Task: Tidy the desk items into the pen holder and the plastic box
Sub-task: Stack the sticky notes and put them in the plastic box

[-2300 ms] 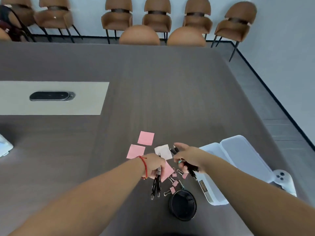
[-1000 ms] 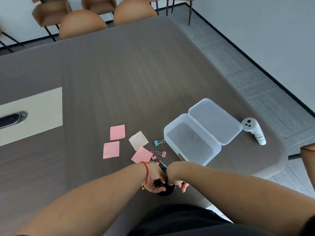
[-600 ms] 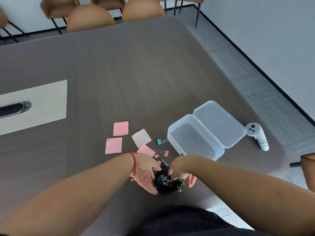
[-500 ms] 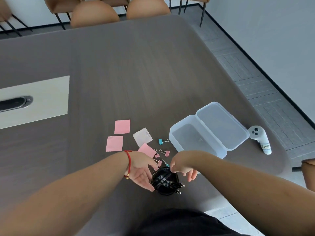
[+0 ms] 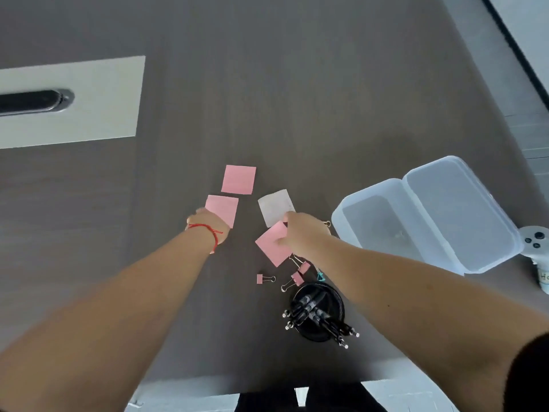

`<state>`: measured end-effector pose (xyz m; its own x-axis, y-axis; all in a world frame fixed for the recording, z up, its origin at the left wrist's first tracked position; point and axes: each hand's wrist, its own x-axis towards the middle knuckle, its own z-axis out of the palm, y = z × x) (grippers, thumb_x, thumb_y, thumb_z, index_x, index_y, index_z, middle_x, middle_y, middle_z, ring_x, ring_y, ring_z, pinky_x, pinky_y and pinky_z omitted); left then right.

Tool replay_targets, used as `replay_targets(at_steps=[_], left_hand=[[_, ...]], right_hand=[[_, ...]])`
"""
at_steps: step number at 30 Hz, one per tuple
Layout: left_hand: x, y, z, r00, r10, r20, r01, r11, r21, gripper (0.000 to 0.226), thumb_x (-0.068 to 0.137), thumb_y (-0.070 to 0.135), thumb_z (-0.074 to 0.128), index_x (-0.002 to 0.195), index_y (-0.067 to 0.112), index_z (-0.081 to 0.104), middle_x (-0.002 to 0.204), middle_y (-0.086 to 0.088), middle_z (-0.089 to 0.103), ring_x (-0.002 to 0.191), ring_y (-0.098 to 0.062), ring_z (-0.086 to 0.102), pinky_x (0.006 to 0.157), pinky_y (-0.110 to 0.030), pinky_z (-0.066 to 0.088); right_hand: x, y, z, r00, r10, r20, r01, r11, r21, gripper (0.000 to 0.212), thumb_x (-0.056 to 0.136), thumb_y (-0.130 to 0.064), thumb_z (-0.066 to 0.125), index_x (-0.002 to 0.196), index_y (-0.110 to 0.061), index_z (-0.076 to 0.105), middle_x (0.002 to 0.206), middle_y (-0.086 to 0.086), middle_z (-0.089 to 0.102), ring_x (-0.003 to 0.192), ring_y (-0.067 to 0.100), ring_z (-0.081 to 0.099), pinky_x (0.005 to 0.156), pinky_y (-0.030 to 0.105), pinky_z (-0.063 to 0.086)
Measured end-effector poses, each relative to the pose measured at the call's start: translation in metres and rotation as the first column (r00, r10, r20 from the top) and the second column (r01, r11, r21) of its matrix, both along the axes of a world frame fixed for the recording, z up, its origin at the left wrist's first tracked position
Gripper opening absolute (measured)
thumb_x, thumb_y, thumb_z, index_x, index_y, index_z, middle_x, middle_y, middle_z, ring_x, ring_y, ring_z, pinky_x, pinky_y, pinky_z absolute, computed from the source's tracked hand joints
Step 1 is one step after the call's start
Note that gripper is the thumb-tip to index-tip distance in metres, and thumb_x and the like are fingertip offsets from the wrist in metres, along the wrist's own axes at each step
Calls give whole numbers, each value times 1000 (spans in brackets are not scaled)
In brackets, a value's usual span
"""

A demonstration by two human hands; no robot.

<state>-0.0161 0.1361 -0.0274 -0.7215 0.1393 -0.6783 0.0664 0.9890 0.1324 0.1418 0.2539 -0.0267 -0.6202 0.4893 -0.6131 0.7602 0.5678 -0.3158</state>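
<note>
Head view, frame centre: right hand [image 5: 303,233] pinching pink note [image 5: 271,243]; left hand [image 5: 209,223] on second pink note [image 5: 222,208], fingers hidden; pens in black holder [image 5: 318,312], lower centre; open plastic box [image 5: 427,215] right.

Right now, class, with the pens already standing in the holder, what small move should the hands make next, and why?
Probably lift the pink note that the right hand is pinching and carry it to the open, apparently empty plastic box. The left hand already rests on another note, and clips still lie loose.
</note>
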Motion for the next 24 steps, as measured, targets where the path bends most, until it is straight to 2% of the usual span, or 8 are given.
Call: replay_targets(at_steps=[2,6,9,11,14,17,21,24], left_hand=[[-5,-5,-12,989,1,-150,-6,1000,-29,67,81,30,67,133,0,36,133,-20,47,117,-39,55,96,-41,50],[-8,-12,-30,971,-43,-236,31,998,-54,80,77,40,71,135,-2,36,135,-19,45,122,-36,50,99,-41,43],[-11,-11,-42,970,112,-216,-90,990,111,66,76,24,72,128,-1,42,133,-18,49,121,-39,50,95,-47,47],[-14,-9,-46,967,183,-175,-150,970,189,51,78,13,66,122,-2,44,126,-19,56,115,-41,56,92,-46,49],[-15,-8,-48,980,163,-112,-134,965,227,33,82,8,56,114,-2,52,115,-21,63,105,-41,62,81,-38,50],[-14,-11,-43,984,166,-61,-140,941,309,26,86,14,51,105,-2,58,98,-20,64,89,-39,61,70,-33,43],[-12,-11,-36,931,330,157,-355,717,599,15,87,26,55,91,12,59,82,-7,59,64,-21,53,68,-35,49],[-19,2,-28,911,314,267,-409,615,674,11,88,26,59,77,24,57,78,-1,59,61,-14,53,64,-28,45]], right_hand=[[-8,-7,-15,1000,10,6,-10,996,90,55,80,-36,71,122,-10,46,115,9,58,105,30,60,71,34,42],[-16,-11,-31,1000,16,18,-19,990,138,42,85,-15,64,120,-7,43,116,11,59,104,30,61,67,34,40],[-15,-6,-39,998,-53,31,51,997,65,25,86,-13,57,110,-9,48,93,7,60,90,30,61,65,33,40],[-14,-2,-40,999,-7,50,4,998,59,14,86,-18,56,97,-9,55,80,4,55,77,30,56,65,31,42],[-13,2,-36,994,102,40,-104,993,56,20,88,-22,55,101,-13,68,93,7,63,74,26,58,68,32,50],[-17,9,-21,994,106,-18,-107,994,-34,16,93,-27,52,99,-15,61,95,6,60,78,24,55,69,32,45],[-25,28,-7,969,-185,-162,161,975,-151,8,95,-23,48,91,-16,50,85,2,56,73,21,54,61,28,39],[-31,37,-15,902,-388,-187,363,919,-154,8,94,-22,46,92,-15,49,87,2,57,68,20,52,52,27,36]])
